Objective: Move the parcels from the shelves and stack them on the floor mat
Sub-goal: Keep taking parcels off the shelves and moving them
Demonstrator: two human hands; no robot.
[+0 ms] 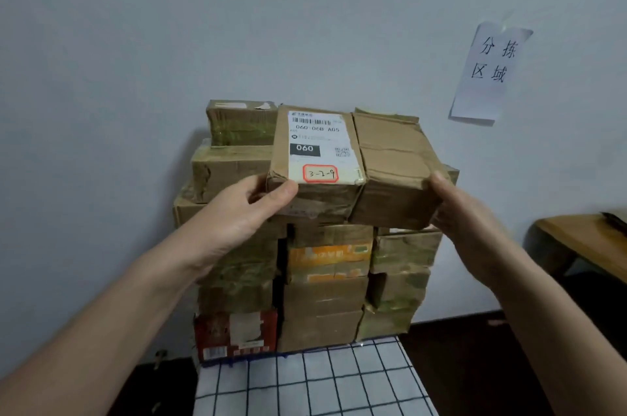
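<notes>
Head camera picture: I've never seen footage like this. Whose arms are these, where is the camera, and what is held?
There is no machine here. A person wears the camera on the head, so you see from their eyes. The left hand grips a labelled parcel, and the right hand grips a plain brown parcel beside it. Both are at the top of a stack of parcels on a checked mat. A paper sign hangs on the wall.

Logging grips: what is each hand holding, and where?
Left hand grips the labelled parcel at its near left corner; right hand grips the plain parcel at its near right corner.
</notes>
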